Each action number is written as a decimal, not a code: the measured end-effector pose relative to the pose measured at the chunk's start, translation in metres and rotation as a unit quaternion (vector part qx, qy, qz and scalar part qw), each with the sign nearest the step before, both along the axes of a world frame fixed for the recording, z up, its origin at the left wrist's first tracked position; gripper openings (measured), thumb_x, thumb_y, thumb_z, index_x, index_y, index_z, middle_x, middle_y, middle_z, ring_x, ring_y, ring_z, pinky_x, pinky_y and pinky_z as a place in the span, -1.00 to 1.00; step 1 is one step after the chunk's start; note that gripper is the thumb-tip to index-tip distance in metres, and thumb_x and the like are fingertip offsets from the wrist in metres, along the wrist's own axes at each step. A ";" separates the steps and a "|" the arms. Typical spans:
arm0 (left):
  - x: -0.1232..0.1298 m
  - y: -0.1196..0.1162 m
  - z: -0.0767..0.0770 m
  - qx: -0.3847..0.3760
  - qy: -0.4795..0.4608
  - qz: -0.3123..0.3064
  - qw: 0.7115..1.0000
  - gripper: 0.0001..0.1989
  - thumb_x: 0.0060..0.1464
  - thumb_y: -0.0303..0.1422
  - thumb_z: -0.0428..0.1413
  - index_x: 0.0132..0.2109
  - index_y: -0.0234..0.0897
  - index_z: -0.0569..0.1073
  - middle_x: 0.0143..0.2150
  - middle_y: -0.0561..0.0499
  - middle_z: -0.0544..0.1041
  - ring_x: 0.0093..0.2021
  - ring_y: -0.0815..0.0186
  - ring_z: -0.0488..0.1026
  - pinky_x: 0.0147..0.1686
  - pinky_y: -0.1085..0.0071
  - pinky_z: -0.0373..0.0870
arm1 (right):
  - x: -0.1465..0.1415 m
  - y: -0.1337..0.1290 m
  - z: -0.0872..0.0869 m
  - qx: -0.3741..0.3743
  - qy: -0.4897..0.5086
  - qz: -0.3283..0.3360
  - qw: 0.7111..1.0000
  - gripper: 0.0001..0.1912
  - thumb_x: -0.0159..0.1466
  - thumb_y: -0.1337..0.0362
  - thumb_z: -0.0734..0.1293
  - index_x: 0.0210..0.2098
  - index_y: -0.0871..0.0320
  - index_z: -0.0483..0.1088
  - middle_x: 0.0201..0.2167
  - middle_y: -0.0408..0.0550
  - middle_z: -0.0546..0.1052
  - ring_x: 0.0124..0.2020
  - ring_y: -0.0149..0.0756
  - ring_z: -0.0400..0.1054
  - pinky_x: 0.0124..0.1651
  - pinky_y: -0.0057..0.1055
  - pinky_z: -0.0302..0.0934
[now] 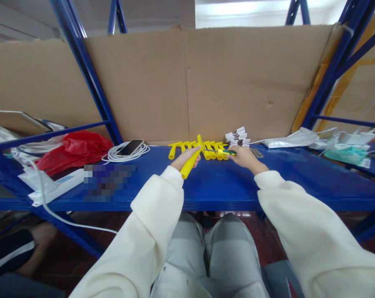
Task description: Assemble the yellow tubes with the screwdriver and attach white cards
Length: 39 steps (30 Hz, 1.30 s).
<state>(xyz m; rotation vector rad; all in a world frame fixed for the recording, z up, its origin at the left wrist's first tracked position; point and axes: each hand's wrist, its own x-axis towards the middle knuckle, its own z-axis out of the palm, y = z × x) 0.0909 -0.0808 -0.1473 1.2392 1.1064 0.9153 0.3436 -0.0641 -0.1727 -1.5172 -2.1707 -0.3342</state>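
My left hand (187,157) is wrapped round the thick handle of a yellow T-shaped tool (190,165), its crossbar end pointing up and away from me. In my right hand (243,157) is a screwdriver (226,152) with a yellow and dark green handle. Its thin shaft points left at the crossbar of the held tool; whether the tip touches cannot be made out. Behind both hands, several more yellow T-shaped tools (172,151) lie in a row on the blue shelf top (218,182). Just beyond my right hand sits a stack of small white and dark pieces (237,136).
Upright cardboard (187,82) closes off the back. On the left lie a phone (131,147) on a coiled white cable (113,155), a red plastic bag (75,151) and a white power strip (63,184). Rightward is a white plastic packet (291,138). Blue posts (91,78) flank the shelf.
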 end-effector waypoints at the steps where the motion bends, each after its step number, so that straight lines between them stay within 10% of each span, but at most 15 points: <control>1: 0.000 0.000 -0.001 0.003 0.004 0.003 1.000 -0.61 0.29 -0.15 0.02 -0.48 -0.22 0.29 -0.72 0.09 0.26 -0.77 0.48 0.12 -0.74 0.53 0.01 | -0.001 -0.001 0.001 0.005 0.000 0.001 1.000 -0.66 0.27 0.26 0.34 0.00 0.21 0.55 -0.02 0.17 0.61 -0.01 -0.01 0.51 0.06 -0.24 0.30; 13: 0.004 0.002 -0.004 0.006 0.035 0.011 0.999 -0.61 0.30 -0.13 0.02 -0.44 -0.25 0.31 -0.69 0.11 0.30 -0.76 0.50 0.15 -0.70 0.53 0.08 | -0.007 -0.010 0.002 0.018 -0.016 -0.028 0.999 -0.69 0.18 0.28 0.37 -0.07 0.14 0.38 -0.29 0.04 0.61 -0.32 -0.13 0.48 -0.34 -0.41 0.14; 39: 0.017 -0.013 0.000 0.022 0.018 0.029 0.999 -0.64 0.36 -0.29 -0.06 -0.44 -0.26 0.29 -0.72 0.13 0.29 -0.77 0.47 0.19 -0.72 0.55 0.15 | -0.015 -0.018 0.006 -0.017 -0.055 -0.073 0.996 -0.72 0.24 0.27 0.30 -0.07 0.21 0.44 -0.06 0.21 0.60 -0.07 0.01 0.51 -0.10 -0.29 0.25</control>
